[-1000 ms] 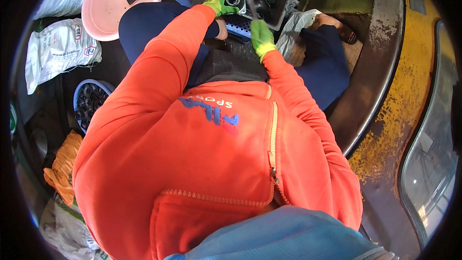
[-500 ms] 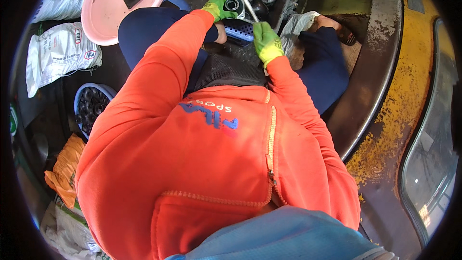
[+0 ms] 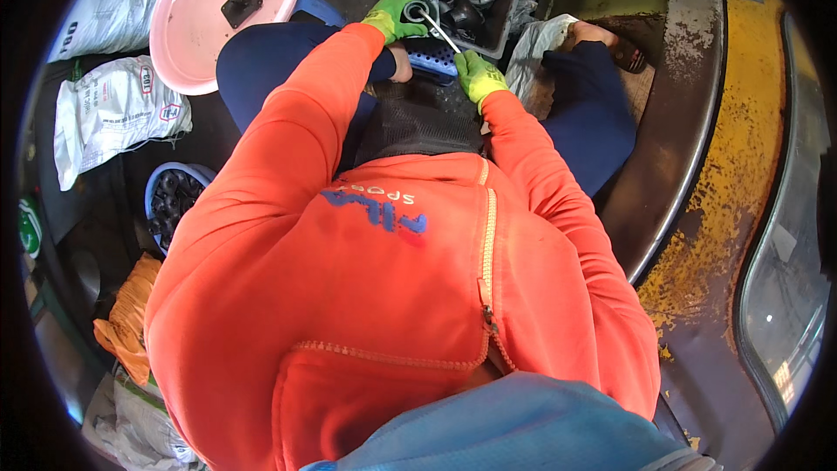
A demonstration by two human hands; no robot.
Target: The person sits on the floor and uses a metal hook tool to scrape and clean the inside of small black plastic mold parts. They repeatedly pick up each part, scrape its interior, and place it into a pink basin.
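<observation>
Two white sacks [image 3: 113, 113], one pink basin [image 3: 205, 13], one dark crate [image 3: 504, 13].

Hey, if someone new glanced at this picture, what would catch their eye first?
The bright orange zip jacket fills the middle. At the top, two green-gloved hands work together: the left hand grips a small dark ring-shaped part while the right hand pokes a thin metal rod into it. A round pink plastic basin sits upper left.

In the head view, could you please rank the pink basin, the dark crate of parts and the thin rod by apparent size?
1. Pink basin.
2. Dark crate, slightly smaller; fisheye bending makes the gap unsure.
3. Thin rod, clearly smallest.
</observation>
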